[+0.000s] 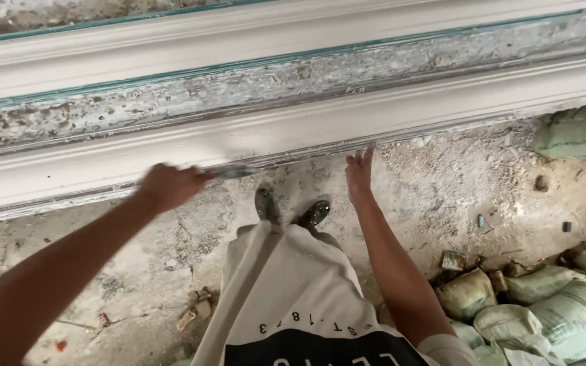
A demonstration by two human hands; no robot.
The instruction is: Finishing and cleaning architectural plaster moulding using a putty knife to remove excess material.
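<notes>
**Scraper at the foot of the white moulding**

The blurred scraping tool (235,172) lies against the lower edge of the white moulding (293,129), clamped in the left hand (167,186). The right hand (359,173) rests just beside it, fingers together, flat on that edge. Keeping the blade shallow probably spares the paint. Pale green sacks (544,305) lie well right of the moulding.

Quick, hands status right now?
Left hand: closed on a blurred tool against the white moulding.
Right hand: open, fingers flat against the moulding's lower edge.
</notes>
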